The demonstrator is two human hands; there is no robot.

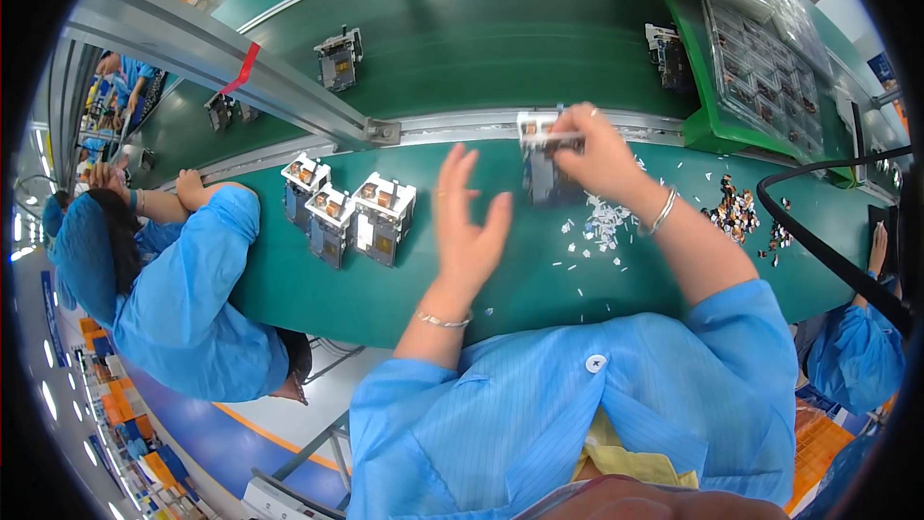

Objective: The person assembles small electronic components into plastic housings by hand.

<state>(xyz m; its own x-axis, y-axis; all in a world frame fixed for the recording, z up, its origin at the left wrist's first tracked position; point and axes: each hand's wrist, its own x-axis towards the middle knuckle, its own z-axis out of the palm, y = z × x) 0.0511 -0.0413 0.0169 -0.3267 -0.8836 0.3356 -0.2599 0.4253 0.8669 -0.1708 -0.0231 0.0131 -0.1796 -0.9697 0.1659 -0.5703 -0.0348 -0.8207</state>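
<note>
From where I stand, the person bends over the green counter (423, 313), both forearms reaching forward with blue sleeves pushed up toward the elbows. The right arm angles inward, and its hand (592, 149) comes at the white-topped grey device (549, 178) from the right, wrist bent, thumb and fingers grasping its white top. That device is upright by the metal rail (462, 125) along the counter's far side; it is blurred, and I cannot tell whether its base touches the surface. The left hand (472, 226) is empty, raised just left of the device and apart from it, fingers spread and pointing away from the body, thumb out to the right. Three similar devices (382, 217) stand clustered farther left. Small white pieces (606, 221) lie scattered beneath the right forearm, with a heap of copper-and-black parts (736, 212) beyond it.
</note>
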